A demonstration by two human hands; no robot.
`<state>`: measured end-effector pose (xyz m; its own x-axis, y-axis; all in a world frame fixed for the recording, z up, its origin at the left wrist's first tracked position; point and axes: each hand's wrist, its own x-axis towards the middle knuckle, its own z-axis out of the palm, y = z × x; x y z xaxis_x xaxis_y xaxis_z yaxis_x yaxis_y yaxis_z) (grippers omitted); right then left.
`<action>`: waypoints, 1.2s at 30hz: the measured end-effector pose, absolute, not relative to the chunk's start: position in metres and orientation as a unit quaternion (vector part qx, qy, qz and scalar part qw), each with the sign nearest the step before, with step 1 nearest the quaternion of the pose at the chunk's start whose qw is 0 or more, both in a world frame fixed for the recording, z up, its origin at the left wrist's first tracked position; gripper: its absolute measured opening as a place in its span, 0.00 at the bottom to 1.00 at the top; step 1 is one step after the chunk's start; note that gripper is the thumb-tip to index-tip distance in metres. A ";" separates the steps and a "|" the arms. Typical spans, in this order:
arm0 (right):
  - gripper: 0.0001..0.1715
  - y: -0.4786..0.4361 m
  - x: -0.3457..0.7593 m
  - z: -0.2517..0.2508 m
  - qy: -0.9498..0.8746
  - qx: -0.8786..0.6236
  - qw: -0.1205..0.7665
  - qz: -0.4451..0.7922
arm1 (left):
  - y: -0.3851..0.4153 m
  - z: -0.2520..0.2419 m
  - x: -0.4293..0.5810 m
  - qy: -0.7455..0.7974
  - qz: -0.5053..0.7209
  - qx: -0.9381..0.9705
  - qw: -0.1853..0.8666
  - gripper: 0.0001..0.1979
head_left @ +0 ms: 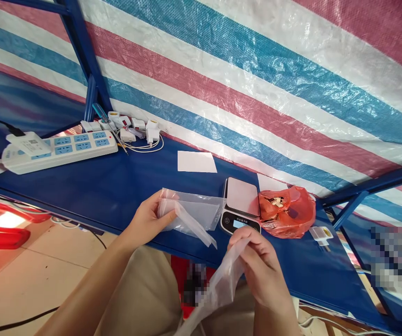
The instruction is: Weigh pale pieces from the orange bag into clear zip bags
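My left hand [155, 213] pinches clear plastic bags [197, 210] between thumb and fingers, over the blue table's front part. The bags lie flat and spread to the right, with one folded edge sticking out toward me. In my right hand [257, 254] is another translucent plastic bag [223, 284], gripped at its top, hanging down and left over my lap. Just beyond that hand stands a small digital kitchen scale [243, 198] with a lit display, its lower edge partly covered by my fingers. Beside the scale, a red plastic bag [297, 212] sits with its mouth open around small pale pieces.
A white power strip [60, 151] lies at the left of the blue table [144, 175]. Behind it are several white adapters [137, 126], cables and a screwdriver [99, 112]. A white card [196, 162] lies near the striped sheet [222, 93]. Another white plug [321, 233] is at right.
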<state>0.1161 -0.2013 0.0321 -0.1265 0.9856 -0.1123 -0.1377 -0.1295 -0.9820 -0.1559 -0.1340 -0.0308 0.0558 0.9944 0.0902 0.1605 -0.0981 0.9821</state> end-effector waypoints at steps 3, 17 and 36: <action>0.16 -0.197 0.100 0.035 -0.503 -0.454 0.382 0.629 | -0.134 -0.028 -0.155 0.513 0.470 0.575 0.430 0.25; 0.19 -0.147 0.050 -0.013 -0.299 -0.515 0.667 0.448 | -0.132 -0.031 -0.158 0.491 0.467 0.570 0.465 0.22; 0.15 -0.151 0.034 -0.023 -0.199 -0.537 0.644 0.507 | -0.147 -0.041 -0.156 0.455 0.518 0.691 0.218 0.12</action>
<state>0.0336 -0.1507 -0.0226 0.4058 0.8673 -0.2885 -0.4389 -0.0919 -0.8938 -0.1559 -0.1468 -0.0406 0.0502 0.8542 0.5175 0.4029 -0.4914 0.7721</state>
